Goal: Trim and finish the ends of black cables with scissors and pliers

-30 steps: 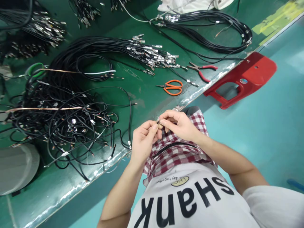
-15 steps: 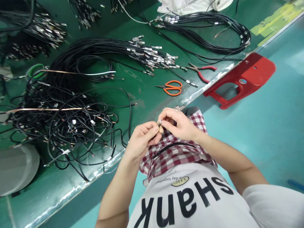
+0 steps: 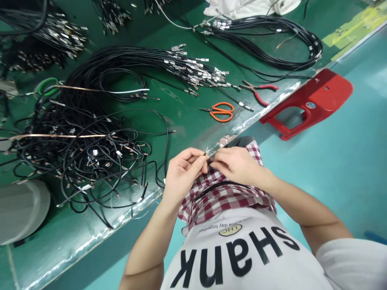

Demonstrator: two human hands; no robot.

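Note:
My left hand (image 3: 181, 173) and my right hand (image 3: 236, 164) meet over my lap, just off the front edge of the green table (image 3: 187, 121). Between their fingertips they pinch a thin black wire end with a small metal terminal (image 3: 206, 152) that sticks up. The wire's run below the fingers is hidden by my hands. A tangle of loose black wires (image 3: 81, 157) lies on the table to the left of my left hand.
Orange scissors (image 3: 220, 111) and red-handled pliers (image 3: 259, 90) lie near the table edge. A bundle of wires with metal terminals (image 3: 193, 70) sits behind them, another coil (image 3: 272, 40) at the back right. A red plastic stool (image 3: 308, 102) stands on the floor.
Both hands have shifted a little; my right hand has flattened and dropped, and the terminal now pokes up above my left fingertips.

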